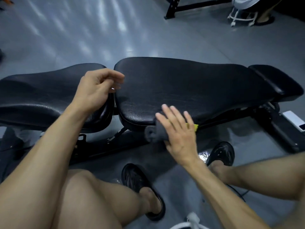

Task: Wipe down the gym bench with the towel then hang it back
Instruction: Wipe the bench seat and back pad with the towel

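Bench: a black gym bench [189, 86] lies flat across the middle of the view, with a long pad on the right and a shorter seat pad [46, 93] on the left.
Towel: a gray towel [154, 132] is bunched up at the near edge of the long pad, hanging a little over the side.
Right hand: the right hand [179, 134] lies flat on top of the towel with its fingers straight and spread, pressing the towel against the edge of the bench. The towel sticks out to the left from under the palm.
Left hand: the left hand [97, 90] is above the gap between the two pads, fingers loosely curled, holding nothing. It is well apart from the towel.
Yellow bit: something small and yellow [195, 126] peeks out just beside the right hand.
Feet: two black sandals [221, 152] stand on the gray floor [82, 30] near the bench.
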Demonstrator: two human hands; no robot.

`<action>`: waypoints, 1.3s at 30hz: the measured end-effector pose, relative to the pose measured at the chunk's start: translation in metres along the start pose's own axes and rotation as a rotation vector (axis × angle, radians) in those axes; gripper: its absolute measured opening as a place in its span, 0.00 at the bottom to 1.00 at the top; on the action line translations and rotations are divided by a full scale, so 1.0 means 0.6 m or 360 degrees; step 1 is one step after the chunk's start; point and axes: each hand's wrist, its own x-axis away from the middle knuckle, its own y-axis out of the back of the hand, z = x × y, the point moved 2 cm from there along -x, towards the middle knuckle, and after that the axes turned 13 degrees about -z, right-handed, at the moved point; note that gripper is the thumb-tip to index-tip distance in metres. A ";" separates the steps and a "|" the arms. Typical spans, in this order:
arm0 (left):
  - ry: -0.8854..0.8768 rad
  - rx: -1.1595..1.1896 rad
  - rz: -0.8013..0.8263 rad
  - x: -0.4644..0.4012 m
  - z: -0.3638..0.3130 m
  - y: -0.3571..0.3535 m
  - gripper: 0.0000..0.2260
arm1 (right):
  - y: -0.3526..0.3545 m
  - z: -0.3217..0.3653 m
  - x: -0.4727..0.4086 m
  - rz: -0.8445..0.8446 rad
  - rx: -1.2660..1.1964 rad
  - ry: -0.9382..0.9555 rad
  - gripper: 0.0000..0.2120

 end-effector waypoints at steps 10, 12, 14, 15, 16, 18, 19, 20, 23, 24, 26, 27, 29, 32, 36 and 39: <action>-0.0121 0.0035 0.0160 -0.011 -0.049 -0.073 0.21 | -0.004 0.069 -0.050 0.0087 -0.0234 0.0184 0.35; -0.0159 0.0032 0.0230 -0.017 -0.060 -0.095 0.21 | 0.003 0.025 -0.037 0.0099 -0.0233 0.0214 0.35; -0.0188 0.0040 0.0270 -0.025 -0.067 -0.115 0.21 | 0.021 -0.056 -0.008 0.0138 -0.0185 0.0087 0.40; -0.0202 0.0042 0.0287 -0.028 -0.070 -0.124 0.21 | 0.030 -0.104 0.006 0.0138 -0.0171 -0.0042 0.42; -0.0214 0.0047 0.0299 -0.031 -0.074 -0.133 0.21 | 0.037 -0.146 0.016 0.0122 -0.0211 -0.0215 0.42; -0.0219 0.0060 0.0317 -0.038 -0.079 -0.150 0.21 | 0.037 -0.179 0.031 0.0038 -0.0426 -0.0627 0.39; -0.0217 0.0063 0.0326 -0.041 -0.081 -0.157 0.22 | 0.031 -0.172 0.037 -0.0042 -0.0551 -0.0829 0.36; -0.0218 0.0062 0.0338 -0.044 -0.083 -0.165 0.23 | 0.022 -0.154 0.042 -0.0139 -0.0656 -0.1015 0.31; -0.0244 0.0040 0.0394 -0.048 -0.087 -0.191 0.24 | 0.003 -0.090 0.048 -0.0419 -0.0849 -0.1357 0.26; -0.0250 0.0025 0.0429 -0.050 -0.088 -0.204 0.23 | 0.001 -0.082 0.045 -0.0459 -0.0873 -0.1396 0.27; -0.0262 -0.0017 0.0502 -0.054 -0.094 -0.229 0.22 | 0.001 -0.086 0.030 -0.0494 -0.0925 -0.1499 0.28; -0.0273 -0.0039 0.0534 -0.056 -0.098 -0.240 0.22 | 0.002 -0.095 0.021 -0.0546 -0.0972 -0.1609 0.29; -0.0309 -0.0091 0.0567 -0.058 -0.103 -0.255 0.19 | -0.001 -0.130 0.001 -0.0749 -0.0948 -0.1999 0.31; -0.0351 -0.0144 0.0600 -0.059 -0.108 -0.269 0.18 | -0.013 -0.224 -0.034 -0.0832 -0.0824 -0.2635 0.32; -0.0405 -0.0209 0.0589 -0.057 -0.109 -0.278 0.20 | -0.007 -0.234 -0.052 -0.0895 -0.0838 -0.2802 0.32; -0.0469 -0.0259 0.0628 -0.054 -0.115 -0.289 0.18 | -0.013 -0.168 -0.028 -0.0831 -0.0938 -0.2849 0.32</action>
